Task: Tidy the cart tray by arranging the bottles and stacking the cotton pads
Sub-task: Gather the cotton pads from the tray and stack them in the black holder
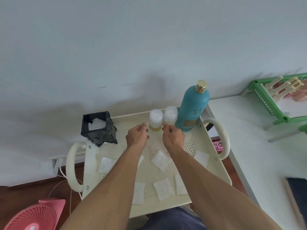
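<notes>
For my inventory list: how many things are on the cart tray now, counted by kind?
Small clear bottles: 2
Teal bottle: 1
Black holder: 1
Cotton pads: 7
Total: 11

Soft, even daylight casts blurry shadows on the wall point(116, 55), and the wide lens bends the edges.

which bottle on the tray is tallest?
The teal bottle with the gold cap, at the tray's far right corner; the two small clear bottles beside it are much shorter.
</notes>
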A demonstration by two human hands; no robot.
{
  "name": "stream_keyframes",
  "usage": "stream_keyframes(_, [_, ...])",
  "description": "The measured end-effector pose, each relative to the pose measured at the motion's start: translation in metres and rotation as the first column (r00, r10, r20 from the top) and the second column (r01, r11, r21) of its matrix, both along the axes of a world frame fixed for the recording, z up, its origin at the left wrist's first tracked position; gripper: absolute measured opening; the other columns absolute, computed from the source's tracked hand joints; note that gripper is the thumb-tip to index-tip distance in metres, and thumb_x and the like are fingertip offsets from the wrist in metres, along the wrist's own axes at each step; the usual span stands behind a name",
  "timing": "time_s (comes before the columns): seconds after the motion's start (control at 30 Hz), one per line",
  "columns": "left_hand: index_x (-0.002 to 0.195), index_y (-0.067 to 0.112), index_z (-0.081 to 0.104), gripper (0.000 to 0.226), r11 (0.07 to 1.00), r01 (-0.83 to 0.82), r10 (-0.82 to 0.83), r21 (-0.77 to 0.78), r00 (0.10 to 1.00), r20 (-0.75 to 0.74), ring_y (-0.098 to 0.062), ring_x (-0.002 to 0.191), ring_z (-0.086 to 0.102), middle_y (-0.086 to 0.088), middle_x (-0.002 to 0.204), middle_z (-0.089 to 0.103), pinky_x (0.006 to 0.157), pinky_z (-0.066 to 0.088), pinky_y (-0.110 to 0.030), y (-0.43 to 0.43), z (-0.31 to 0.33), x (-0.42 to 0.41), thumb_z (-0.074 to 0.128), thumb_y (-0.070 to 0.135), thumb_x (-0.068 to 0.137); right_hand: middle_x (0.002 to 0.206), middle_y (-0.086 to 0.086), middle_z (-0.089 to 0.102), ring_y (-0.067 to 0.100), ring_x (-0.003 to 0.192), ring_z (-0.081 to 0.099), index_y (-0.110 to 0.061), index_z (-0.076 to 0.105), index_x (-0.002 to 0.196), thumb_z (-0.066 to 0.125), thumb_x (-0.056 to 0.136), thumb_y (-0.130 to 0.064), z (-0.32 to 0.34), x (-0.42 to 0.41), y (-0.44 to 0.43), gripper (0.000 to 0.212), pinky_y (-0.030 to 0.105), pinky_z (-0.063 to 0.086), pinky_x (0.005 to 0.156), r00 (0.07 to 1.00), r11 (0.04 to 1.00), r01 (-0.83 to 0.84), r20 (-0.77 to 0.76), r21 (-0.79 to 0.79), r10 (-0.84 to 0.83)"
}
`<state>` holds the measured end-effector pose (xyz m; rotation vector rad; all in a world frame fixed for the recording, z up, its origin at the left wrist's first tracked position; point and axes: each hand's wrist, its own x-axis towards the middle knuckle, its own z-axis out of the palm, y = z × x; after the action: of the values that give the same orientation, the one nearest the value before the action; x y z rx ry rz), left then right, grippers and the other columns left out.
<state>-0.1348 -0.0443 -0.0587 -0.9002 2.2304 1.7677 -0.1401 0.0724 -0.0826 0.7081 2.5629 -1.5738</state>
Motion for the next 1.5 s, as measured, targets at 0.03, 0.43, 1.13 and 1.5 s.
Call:
stream_keyframes(0.03, [0.097, 0.024, 0.068, 0.027, 1.000, -0.012, 0.012, -0.008, 1.000, -0.003, -0.015, 0.076, 0.069, 0.009, 0.086, 0.069, 0.086, 0.055, -0.042, -0.002, 0.000, 0.004, 0.050, 0.044, 0.094, 0.061, -0.001, 0.058, 0.016, 0.060, 0.053, -0.006, 0.064, 0.067, 0.041, 0.094, -0.048, 0.000, 0.003, 0.001, 0.054, 0.028, 0.046, 0.061, 1.000, 1.000, -0.004, -0.002, -0.002, 0.004])
stream_keyframes(0.43, [0.103, 0.020, 0.072, 0.023, 0.903, -0.067, 0.087, -0.424, 0.996, 0.027, -0.027, 0.096, 0.061, -0.008, 0.107, 0.069, 0.081, 0.049, -0.032, -0.064, 0.002, 0.065, 0.051, 0.025, 0.094, 0.073, -0.008, 0.060, 0.018, 0.086, 0.060, -0.022, 0.068, 0.098, 0.052, 0.090, -0.043, -0.006, 0.043, -0.024, 0.028, 0.036, 0.052, 0.083, 0.978, 0.977, -0.208, 0.020, 0.042, 0.207])
stream_keyframes(1.13, [0.101, -0.002, 0.067, 0.024, 0.570, 0.386, -0.185, -0.725, 0.921, 0.344, -0.031, 0.088, 0.064, -0.015, 0.098, 0.066, 0.071, 0.051, -0.036, -0.104, -0.019, 0.102, 0.052, 0.015, 0.094, 0.101, 0.007, 0.062, 0.025, 0.089, 0.059, -0.019, 0.068, 0.100, 0.054, 0.091, -0.022, -0.031, 0.067, -0.070, 0.017, 0.025, 0.036, 0.062, 0.790, 0.717, -0.601, 0.131, 0.352, 0.598])
stream_keyframes(1.5, [0.087, -0.002, 0.070, 0.027, 0.609, 0.321, -0.180, -0.725, 0.946, 0.268, -0.031, 0.079, 0.065, -0.016, 0.086, 0.069, 0.066, 0.053, -0.034, -0.094, -0.009, 0.097, 0.047, 0.011, 0.093, 0.093, 0.006, 0.064, 0.019, 0.077, 0.055, -0.019, 0.072, 0.091, 0.058, 0.087, -0.019, -0.021, 0.063, -0.059, 0.014, 0.024, 0.038, 0.059, 0.849, 0.797, -0.524, 0.106, 0.302, 0.518])
